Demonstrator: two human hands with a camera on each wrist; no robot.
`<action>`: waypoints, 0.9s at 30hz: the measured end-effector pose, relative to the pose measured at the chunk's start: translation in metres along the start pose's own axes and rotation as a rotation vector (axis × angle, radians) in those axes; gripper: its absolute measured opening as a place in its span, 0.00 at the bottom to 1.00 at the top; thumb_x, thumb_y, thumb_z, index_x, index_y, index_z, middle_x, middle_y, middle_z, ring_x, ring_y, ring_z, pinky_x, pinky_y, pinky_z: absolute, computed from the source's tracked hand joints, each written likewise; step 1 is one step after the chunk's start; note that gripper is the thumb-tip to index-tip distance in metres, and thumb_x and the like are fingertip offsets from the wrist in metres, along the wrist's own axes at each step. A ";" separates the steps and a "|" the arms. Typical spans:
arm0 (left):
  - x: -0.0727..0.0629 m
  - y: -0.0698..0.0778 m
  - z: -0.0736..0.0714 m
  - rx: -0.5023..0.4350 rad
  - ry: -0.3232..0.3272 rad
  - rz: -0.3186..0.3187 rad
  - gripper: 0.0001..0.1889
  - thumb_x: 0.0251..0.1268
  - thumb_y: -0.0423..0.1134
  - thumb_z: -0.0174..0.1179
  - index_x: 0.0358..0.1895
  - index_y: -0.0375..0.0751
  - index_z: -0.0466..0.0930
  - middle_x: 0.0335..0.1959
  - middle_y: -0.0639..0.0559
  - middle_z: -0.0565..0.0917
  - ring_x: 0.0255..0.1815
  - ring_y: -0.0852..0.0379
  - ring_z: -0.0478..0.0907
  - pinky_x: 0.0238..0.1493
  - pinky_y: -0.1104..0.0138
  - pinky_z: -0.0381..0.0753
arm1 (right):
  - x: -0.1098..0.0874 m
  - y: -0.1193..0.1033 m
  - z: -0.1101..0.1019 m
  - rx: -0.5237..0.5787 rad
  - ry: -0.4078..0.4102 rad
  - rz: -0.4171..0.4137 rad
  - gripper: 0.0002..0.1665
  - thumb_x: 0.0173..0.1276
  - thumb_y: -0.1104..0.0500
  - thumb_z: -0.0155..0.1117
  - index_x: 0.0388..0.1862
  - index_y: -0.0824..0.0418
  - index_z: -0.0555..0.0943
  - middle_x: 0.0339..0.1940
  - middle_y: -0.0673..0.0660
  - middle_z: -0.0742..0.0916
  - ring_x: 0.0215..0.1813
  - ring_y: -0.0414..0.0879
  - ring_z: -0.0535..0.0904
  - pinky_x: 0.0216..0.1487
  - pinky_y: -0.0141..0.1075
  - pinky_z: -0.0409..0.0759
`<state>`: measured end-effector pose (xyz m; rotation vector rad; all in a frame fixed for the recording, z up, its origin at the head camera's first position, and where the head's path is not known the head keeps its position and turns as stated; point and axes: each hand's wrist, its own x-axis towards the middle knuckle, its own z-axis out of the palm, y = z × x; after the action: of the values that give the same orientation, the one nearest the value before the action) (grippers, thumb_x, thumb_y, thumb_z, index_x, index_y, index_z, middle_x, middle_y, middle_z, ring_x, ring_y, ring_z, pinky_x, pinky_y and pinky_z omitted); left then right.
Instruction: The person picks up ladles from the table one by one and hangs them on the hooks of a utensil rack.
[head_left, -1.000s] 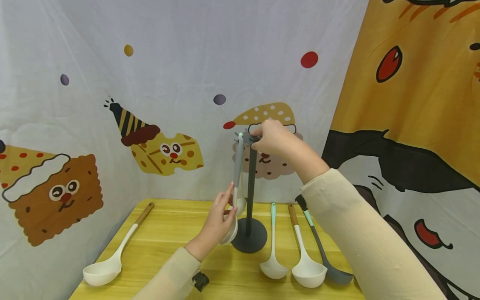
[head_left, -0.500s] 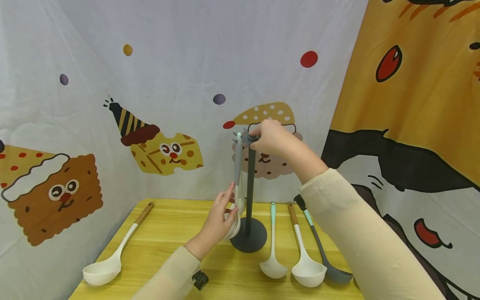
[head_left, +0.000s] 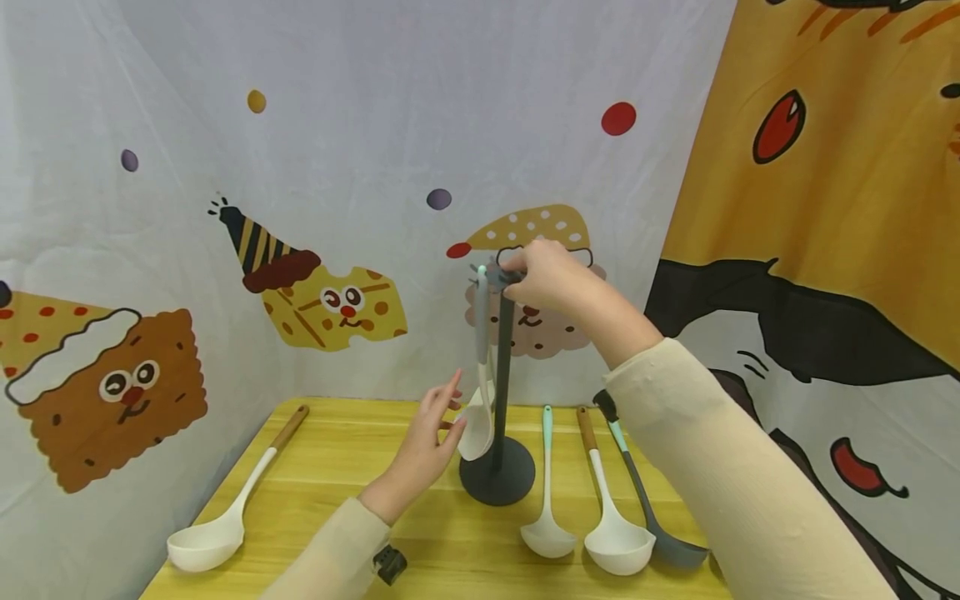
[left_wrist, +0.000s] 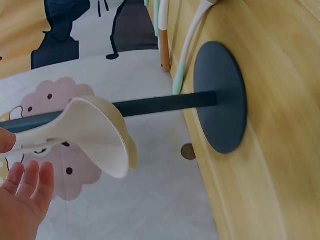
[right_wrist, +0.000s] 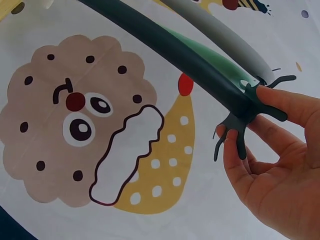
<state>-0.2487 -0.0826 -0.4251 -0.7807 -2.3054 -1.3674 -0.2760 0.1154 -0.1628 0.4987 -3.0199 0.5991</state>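
A dark utensil stand (head_left: 504,367) rises from a round base, with hooks (right_wrist: 240,117) around its top. My right hand (head_left: 547,275) holds that hooked top between thumb and fingers. From a hook on the left side hangs a ladle with a grey handle (head_left: 482,321) and a white bowl (left_wrist: 102,135). Behind it, a second utensil with a green handle (right_wrist: 212,55) also hangs, mostly hidden. My left hand (head_left: 423,437) is just left of the white bowl, fingers spread and relaxed, thumb tip right at the bowl's edge in the head view.
On the wooden table (head_left: 337,475), a white ladle with a wooden handle (head_left: 217,533) lies far left. Right of the stand lie a mint-handled ladle (head_left: 547,533), a wooden-handled ladle (head_left: 618,546) and a dark grey ladle (head_left: 671,546). A printed cloth (head_left: 360,125) hangs behind.
My left hand has let go of the grey-handled ladle and drawn slightly left and down. The ladle's bowl has swung right, toward the pole. My right hand keeps its hold on the stand's top.
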 end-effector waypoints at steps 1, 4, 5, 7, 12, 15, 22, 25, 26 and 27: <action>-0.001 -0.001 -0.001 0.004 0.004 -0.003 0.38 0.76 0.24 0.58 0.85 0.41 0.54 0.63 0.38 0.73 0.57 0.41 0.75 0.52 0.60 0.86 | -0.001 0.001 -0.001 -0.002 0.000 -0.009 0.30 0.77 0.59 0.64 0.76 0.60 0.75 0.72 0.65 0.81 0.75 0.60 0.74 0.64 0.50 0.81; -0.004 -0.004 -0.006 0.014 0.014 -0.009 0.39 0.75 0.24 0.57 0.85 0.41 0.54 0.62 0.37 0.73 0.57 0.43 0.75 0.52 0.60 0.87 | 0.000 0.005 -0.001 0.000 0.005 -0.025 0.29 0.78 0.59 0.63 0.76 0.60 0.75 0.72 0.65 0.81 0.74 0.60 0.74 0.66 0.50 0.80; -0.006 -0.005 -0.008 0.020 0.018 -0.010 0.39 0.75 0.23 0.57 0.85 0.40 0.54 0.62 0.37 0.73 0.57 0.43 0.75 0.52 0.60 0.87 | 0.000 0.006 -0.001 0.002 0.005 -0.032 0.29 0.78 0.59 0.63 0.76 0.61 0.75 0.71 0.65 0.81 0.73 0.60 0.75 0.66 0.50 0.80; -0.008 -0.008 -0.011 0.035 0.024 -0.013 0.39 0.75 0.23 0.57 0.85 0.40 0.54 0.62 0.37 0.73 0.56 0.44 0.75 0.52 0.59 0.87 | 0.001 0.008 -0.001 0.007 0.004 -0.042 0.29 0.78 0.59 0.63 0.76 0.61 0.75 0.71 0.65 0.81 0.72 0.60 0.75 0.66 0.50 0.80; -0.013 -0.014 -0.019 0.055 0.033 -0.045 0.38 0.75 0.23 0.57 0.84 0.39 0.54 0.62 0.37 0.73 0.57 0.43 0.75 0.52 0.57 0.87 | 0.003 0.012 -0.002 0.020 -0.021 -0.047 0.30 0.78 0.57 0.64 0.77 0.60 0.74 0.74 0.68 0.77 0.69 0.59 0.75 0.61 0.48 0.80; -0.016 -0.018 -0.025 0.066 0.035 -0.063 0.38 0.75 0.23 0.58 0.84 0.39 0.55 0.62 0.36 0.73 0.57 0.43 0.75 0.53 0.57 0.87 | 0.004 0.015 -0.002 0.017 -0.042 -0.073 0.31 0.79 0.57 0.63 0.77 0.60 0.73 0.71 0.70 0.75 0.62 0.57 0.73 0.53 0.46 0.77; -0.023 -0.027 -0.041 0.120 0.050 -0.110 0.39 0.75 0.24 0.59 0.84 0.39 0.54 0.64 0.35 0.72 0.59 0.40 0.74 0.53 0.59 0.87 | 0.002 0.021 -0.005 -0.044 -0.045 -0.166 0.29 0.81 0.54 0.59 0.77 0.60 0.73 0.71 0.70 0.75 0.68 0.61 0.66 0.59 0.52 0.71; -0.027 -0.031 -0.047 0.139 0.048 -0.140 0.39 0.75 0.24 0.58 0.85 0.39 0.53 0.64 0.34 0.71 0.59 0.39 0.74 0.54 0.57 0.86 | 0.003 0.021 -0.005 -0.078 -0.029 -0.177 0.29 0.81 0.54 0.58 0.76 0.60 0.74 0.71 0.68 0.75 0.71 0.62 0.63 0.64 0.55 0.69; -0.028 -0.032 -0.049 0.143 0.047 -0.149 0.39 0.75 0.25 0.58 0.85 0.39 0.53 0.65 0.34 0.71 0.60 0.39 0.74 0.54 0.55 0.86 | 0.003 0.021 -0.005 -0.078 -0.027 -0.178 0.29 0.81 0.54 0.58 0.76 0.60 0.74 0.71 0.67 0.75 0.72 0.62 0.63 0.66 0.56 0.69; -0.029 -0.034 -0.051 0.145 0.046 -0.159 0.39 0.75 0.25 0.58 0.85 0.39 0.53 0.65 0.34 0.71 0.60 0.39 0.73 0.55 0.53 0.86 | 0.004 0.021 -0.004 -0.070 -0.028 -0.176 0.29 0.80 0.55 0.58 0.76 0.61 0.74 0.72 0.67 0.74 0.73 0.62 0.63 0.68 0.56 0.70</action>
<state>-0.2457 -0.1491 -0.4402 -0.5263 -2.4414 -1.2498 -0.2866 0.1345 -0.1663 0.7650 -2.9671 0.4782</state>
